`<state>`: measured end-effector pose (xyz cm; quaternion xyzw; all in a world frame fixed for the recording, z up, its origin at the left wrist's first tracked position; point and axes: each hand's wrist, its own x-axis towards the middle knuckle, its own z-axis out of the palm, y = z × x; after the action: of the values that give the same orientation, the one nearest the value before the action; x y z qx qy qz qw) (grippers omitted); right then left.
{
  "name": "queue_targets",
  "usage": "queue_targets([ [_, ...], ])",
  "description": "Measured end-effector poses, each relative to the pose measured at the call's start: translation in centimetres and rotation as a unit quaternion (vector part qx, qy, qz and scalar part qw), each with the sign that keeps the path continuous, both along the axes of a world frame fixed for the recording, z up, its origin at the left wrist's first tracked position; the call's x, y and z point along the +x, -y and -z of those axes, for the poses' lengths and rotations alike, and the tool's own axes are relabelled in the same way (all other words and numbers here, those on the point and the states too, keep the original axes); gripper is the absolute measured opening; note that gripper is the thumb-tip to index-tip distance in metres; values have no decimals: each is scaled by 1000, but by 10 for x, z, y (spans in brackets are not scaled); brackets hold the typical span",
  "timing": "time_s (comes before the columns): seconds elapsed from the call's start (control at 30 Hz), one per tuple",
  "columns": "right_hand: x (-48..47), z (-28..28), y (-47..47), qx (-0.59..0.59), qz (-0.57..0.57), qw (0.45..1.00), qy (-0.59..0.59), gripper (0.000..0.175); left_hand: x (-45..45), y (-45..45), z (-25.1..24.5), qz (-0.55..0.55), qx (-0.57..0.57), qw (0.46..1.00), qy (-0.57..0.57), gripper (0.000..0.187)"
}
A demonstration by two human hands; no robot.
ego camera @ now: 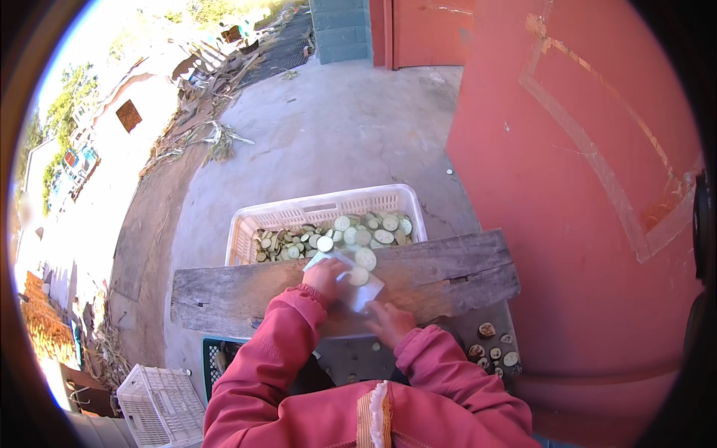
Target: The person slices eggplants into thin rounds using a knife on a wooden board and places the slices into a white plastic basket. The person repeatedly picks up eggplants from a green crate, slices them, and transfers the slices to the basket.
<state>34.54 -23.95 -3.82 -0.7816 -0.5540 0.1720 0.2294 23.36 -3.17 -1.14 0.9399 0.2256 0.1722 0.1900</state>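
Note:
My left hand [325, 278] is closed over the left side of a flat, shiny metal plate [363, 292], perhaps a wide blade, above a weathered wooden plank [448, 274]. Close by the plate's lower end is my right hand [392, 322], its fingers bent and blurred; whether it grips anything is unclear. Two round pale slices [358, 276], apparently eggplant, appear over the plate's right side and the plank. Just beyond the plank stands a white plastic crate [322, 206], holding many similar dark-rimmed slices [291, 241]. Some slices at its near right are blurred, as if moving.
Under the plank's right end, several browned slices [495, 353] lie on a dark surface. A green crate [210, 358] is partly hidden by my left sleeve, with another white crate [162, 403] farther left. A red metal door [560, 224] borders the right side; dry husks [221, 140] lie across the concrete.

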Motion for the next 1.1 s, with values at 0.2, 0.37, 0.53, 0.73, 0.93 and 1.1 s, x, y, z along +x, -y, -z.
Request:
queue_targets([
  [0.2,4,8,0,15,-6,1000,-15,42,25,19,-10,52,19,981,-187,28],
  [0.37,2,-1,-2,2,-17,1000,-24,42,26,-25,15,-101,78,986,-106,41],
  [0.53,16,-2,11,32,-12,998,-56,41,30,-23,-10,-80,-18,989,-127,21],
  [0.73,49,-44,61,29,-55,998,-8,42,3,-69,18,-75,-42,990,-116,23],
  [0.93,55,-54,108,57,9,998,2,41,21,-43,1,-84,-57,993,-63,28],
  [1.1,52,-57,124,37,15,999,-5,41,47,0,-12,-21,-8,989,-147,39],
])
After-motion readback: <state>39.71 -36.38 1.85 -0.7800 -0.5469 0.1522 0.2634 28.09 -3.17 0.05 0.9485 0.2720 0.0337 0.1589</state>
